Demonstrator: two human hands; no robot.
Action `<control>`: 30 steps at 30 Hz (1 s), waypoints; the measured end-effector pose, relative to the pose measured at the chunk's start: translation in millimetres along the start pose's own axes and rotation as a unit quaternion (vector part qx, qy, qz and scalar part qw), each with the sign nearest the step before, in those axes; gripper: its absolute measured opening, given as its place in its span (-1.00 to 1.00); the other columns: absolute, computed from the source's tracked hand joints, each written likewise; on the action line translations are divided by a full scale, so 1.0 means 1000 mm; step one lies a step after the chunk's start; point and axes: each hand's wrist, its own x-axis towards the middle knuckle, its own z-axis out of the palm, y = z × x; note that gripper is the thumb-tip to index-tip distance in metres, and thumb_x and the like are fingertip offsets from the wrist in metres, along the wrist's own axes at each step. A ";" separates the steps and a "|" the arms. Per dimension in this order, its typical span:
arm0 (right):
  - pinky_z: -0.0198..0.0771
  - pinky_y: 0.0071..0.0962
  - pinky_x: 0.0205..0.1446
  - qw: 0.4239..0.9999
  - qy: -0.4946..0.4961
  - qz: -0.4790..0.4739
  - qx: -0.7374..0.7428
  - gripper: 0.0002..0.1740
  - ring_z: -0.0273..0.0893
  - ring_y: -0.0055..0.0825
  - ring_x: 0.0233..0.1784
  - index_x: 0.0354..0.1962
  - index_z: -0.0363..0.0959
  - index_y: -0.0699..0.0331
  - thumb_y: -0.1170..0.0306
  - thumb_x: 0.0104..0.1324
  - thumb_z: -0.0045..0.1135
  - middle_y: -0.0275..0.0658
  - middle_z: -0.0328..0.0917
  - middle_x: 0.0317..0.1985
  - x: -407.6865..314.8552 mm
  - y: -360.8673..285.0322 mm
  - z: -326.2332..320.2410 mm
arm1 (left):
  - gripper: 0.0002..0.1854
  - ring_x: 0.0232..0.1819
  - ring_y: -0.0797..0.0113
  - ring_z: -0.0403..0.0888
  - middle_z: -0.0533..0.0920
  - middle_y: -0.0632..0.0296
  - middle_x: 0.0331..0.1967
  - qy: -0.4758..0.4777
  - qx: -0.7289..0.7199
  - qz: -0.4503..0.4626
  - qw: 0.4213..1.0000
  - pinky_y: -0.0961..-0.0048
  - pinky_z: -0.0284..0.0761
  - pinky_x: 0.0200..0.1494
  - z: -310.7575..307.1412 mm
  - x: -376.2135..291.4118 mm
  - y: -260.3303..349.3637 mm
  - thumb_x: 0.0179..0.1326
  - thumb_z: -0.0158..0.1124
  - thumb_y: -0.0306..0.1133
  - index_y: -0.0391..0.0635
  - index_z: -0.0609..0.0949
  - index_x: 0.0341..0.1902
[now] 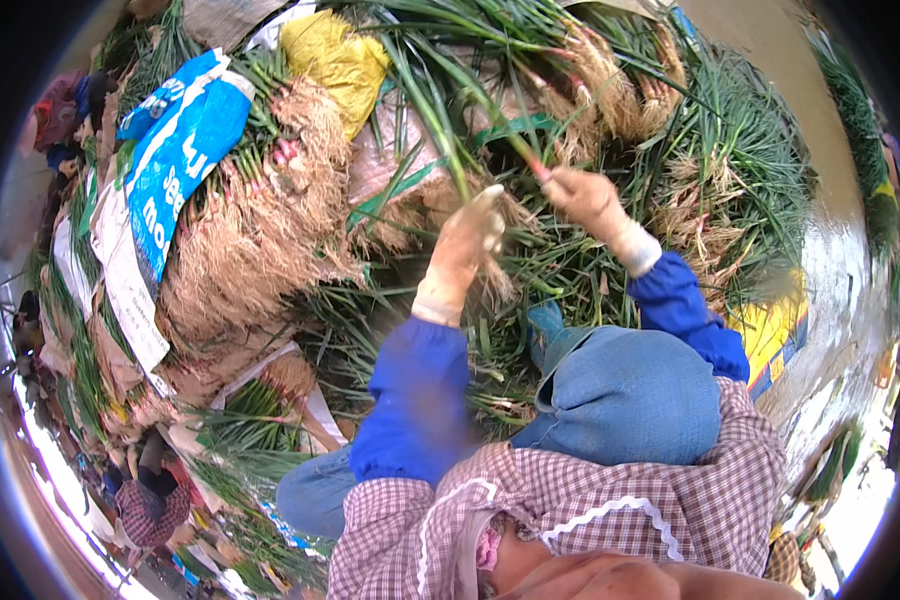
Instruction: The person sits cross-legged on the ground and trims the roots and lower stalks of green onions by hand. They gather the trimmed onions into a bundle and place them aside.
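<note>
My left hand (461, 244), in a pale glove, is closed around green onion stalks (450, 161). The leaves run up and away from it, and tan roots (497, 283) hang below the fingers. My right hand (591, 204), gloved as well, pinches a single green onion (516, 141) near its pink base, its leaves pointing to the upper left. The two hands are a short way apart. Loose green leaves and stalks (547, 247) lie beneath and between them. Green ribbon (521, 129) shows just beyond the right hand.
A large heap of rooted onions (270, 202) lies left, with blue printed sacking (184, 161) over part of it. A yellow bag (334, 64) sits behind. More rooted bunches (607, 79) lie ahead, and a leafy pile (742, 142) stands right. Another person (150, 502) is at lower left.
</note>
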 end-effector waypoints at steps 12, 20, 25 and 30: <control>0.42 -0.58 -0.14 0.979 -0.072 -0.136 0.131 -0.67 0.55 -0.62 -0.31 -0.14 0.53 0.31 0.20 0.39 0.02 -0.35 0.60 -0.43 0.010 -0.027 0.022 | -0.58 -0.26 0.20 0.65 0.64 0.09 -0.19 -0.052 -0.087 0.025 0.995 0.32 0.61 -0.20 -0.004 -0.020 -0.038 0.37 0.10 -0.13 -0.25 0.51 0.07; 0.00 -0.76 -0.72 0.848 -0.153 0.159 0.482 -0.73 0.21 -0.79 -0.68 -0.24 0.46 0.24 0.20 0.43 -0.03 -0.49 0.43 -0.54 0.018 -0.026 0.049 | -0.71 -0.54 0.53 0.26 0.32 0.37 -0.49 -0.085 -0.349 -0.051 0.932 0.56 0.25 -0.47 -0.003 -0.039 -0.044 0.46 -0.04 -0.16 -0.12 0.46 -0.02; 0.07 -0.78 -0.69 0.797 -0.043 0.231 0.557 -0.81 0.35 -0.79 -0.56 -0.20 0.46 0.24 0.30 0.36 0.08 -0.44 0.50 -0.43 0.015 -0.026 0.077 | -0.68 -0.60 0.52 0.26 0.32 0.34 -0.52 -0.136 -0.372 -0.059 0.916 0.55 0.25 -0.55 -0.002 -0.045 -0.058 0.47 -0.09 -0.12 -0.14 0.47 -0.05; 0.33 -0.70 -0.47 0.903 -0.022 0.168 0.396 -0.61 0.45 -0.72 -0.43 -0.05 0.47 0.30 0.20 0.29 0.18 -0.29 0.59 -0.28 -0.011 -0.030 0.068 | -0.68 -0.58 0.61 0.35 0.47 0.39 -0.47 0.012 -0.094 -0.058 0.994 0.63 0.27 -0.56 0.003 -0.046 -0.066 0.40 0.07 -0.09 -0.11 0.53 -0.07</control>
